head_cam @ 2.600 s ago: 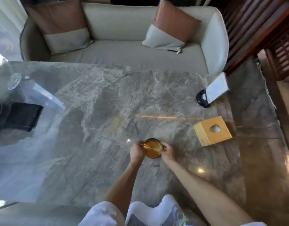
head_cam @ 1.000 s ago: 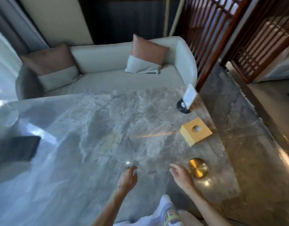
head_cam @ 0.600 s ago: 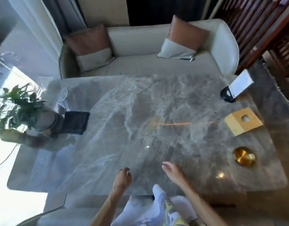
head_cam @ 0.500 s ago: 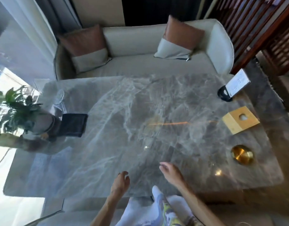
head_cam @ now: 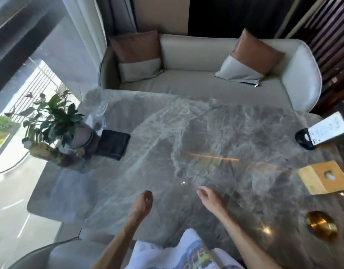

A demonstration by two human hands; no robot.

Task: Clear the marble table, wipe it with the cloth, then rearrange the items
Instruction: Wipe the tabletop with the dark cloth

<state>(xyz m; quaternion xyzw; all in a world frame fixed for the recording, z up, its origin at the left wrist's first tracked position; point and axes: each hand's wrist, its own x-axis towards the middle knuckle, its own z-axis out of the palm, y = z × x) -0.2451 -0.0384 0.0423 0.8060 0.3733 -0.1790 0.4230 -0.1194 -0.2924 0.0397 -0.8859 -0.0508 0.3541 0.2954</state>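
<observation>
The grey marble table fills the middle of the head view. My left hand hovers over its near edge, fingers loosely curled, holding nothing. My right hand hovers beside it, fingers apart and empty. A round gold dish sits at the near right. Beyond it lies a yellow wooden block with a hole. A black stand with a white card is at the far right. A potted plant, a black wallet-like pad and a clear glass stand at the left. No cloth is visible.
A cream sofa with two brown-and-grey cushions runs along the table's far side. A large window is at the left, a dark wooden screen at the right. A chair back shows at the near left.
The gold dish, held in both hands at first, now sits at the near right. Both hands have come back to the near edge, empty. The view has swung left, showing the plant.
</observation>
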